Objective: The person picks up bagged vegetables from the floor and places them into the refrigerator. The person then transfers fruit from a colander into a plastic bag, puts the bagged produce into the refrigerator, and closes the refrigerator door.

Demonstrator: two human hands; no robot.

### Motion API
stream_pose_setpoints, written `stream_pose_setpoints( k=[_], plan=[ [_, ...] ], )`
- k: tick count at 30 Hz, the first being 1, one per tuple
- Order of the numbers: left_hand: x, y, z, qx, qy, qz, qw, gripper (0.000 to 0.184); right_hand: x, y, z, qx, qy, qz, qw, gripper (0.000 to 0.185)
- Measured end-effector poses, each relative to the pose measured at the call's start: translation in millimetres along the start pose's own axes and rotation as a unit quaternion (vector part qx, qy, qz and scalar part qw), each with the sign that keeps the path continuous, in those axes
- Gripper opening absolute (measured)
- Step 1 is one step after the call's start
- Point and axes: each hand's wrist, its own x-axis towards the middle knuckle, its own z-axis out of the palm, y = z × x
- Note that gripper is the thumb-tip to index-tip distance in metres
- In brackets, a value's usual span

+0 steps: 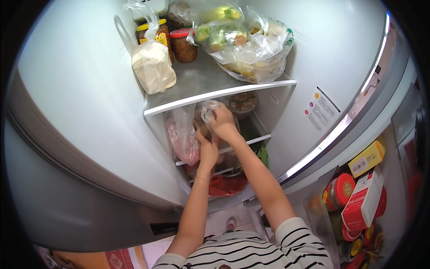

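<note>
Both my hands reach onto the fridge's middle shelf. My right hand (pixel 223 122) grips the gathered top of a clear plastic bag (pixel 208 110). Just below and to the left, my left hand (pixel 207 150) has its fingers around the lower part of this bag; the contents are mostly hidden. Left of my hands lies another clear bag (pixel 182 140) with something pink inside, perhaps meat. Behind my right hand stands a round clear container (pixel 242 102) with brownish food.
On the upper shelf (pixel 197 74) are a bag with a pale block (pixel 153 67), a red-lidded jar (pixel 183 47), a yellow-lidded jar (pixel 166 36) and a bag of vegetables (pixel 251 49). Something red (pixel 227 185) lies below. The open door holds jars (pixel 340 190) and boxes (pixel 363 199).
</note>
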Motion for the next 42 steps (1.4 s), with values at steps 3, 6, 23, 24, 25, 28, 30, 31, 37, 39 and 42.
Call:
stream_pose_setpoints(
  k=[3,6,23,24,25,28,30,31,37,39,42],
  plan=[
    [-5.3,1.0,0.9,-0.018,-0.008,-0.068,0.997,0.071,-25.0,3.4,-13.2,-0.087,0.11,-0.029,0.99,0.038],
    [-11.8,13.1,0.8,0.031,-0.031,-0.055,0.998,0.07,-53.8,16.0,-11.4,-0.134,0.085,-0.006,0.987,0.048],
    [-26.8,11.3,9.2,0.192,0.038,0.031,0.98,0.075,-21.7,142.6,-30.7,0.275,0.126,0.219,0.928,0.021],
    [-27.5,11.0,12.0,0.193,0.037,0.03,0.98,0.075,-20.4,146.5,-27.8,0.255,0.104,0.215,0.937,0.021],
    [-26.0,10.8,15.9,0.195,0.04,0.008,0.98,0.072,-19.3,150.1,-25.4,0.235,0.083,0.208,0.946,0.021],
    [-19.1,18.9,15.3,0.197,0.015,-0.048,0.979,0.069,-21.6,135.6,-15.9,0.288,0.088,0.177,0.937,0.024],
    [-17.1,24.7,11.1,0.194,-0.009,-0.08,0.978,0.068,-22.3,124.7,-18.7,0.252,0.091,0.192,0.944,0.024],
    [-18.9,25.7,8.3,0.186,-0.005,-0.064,0.98,0.066,-23.8,121.0,-20.6,0.215,0.096,0.208,0.949,0.025],
    [-44.5,54.6,0.9,0.193,0.038,0.078,0.977,0.057,-72.3,89.7,-52.1,0.221,0.135,0.207,0.943,0.025],
    [-51.2,58.5,-2.2,0.16,0.03,0.087,0.983,0.054,-92.5,83.8,-54.4,0.239,0.148,0.19,0.941,0.023],
    [-70.0,60.6,-7.0,0.147,0.022,0.1,0.984,0.047,-126.5,64.9,-60.0,0.277,0.165,0.203,0.925,0.021]
  ],
)
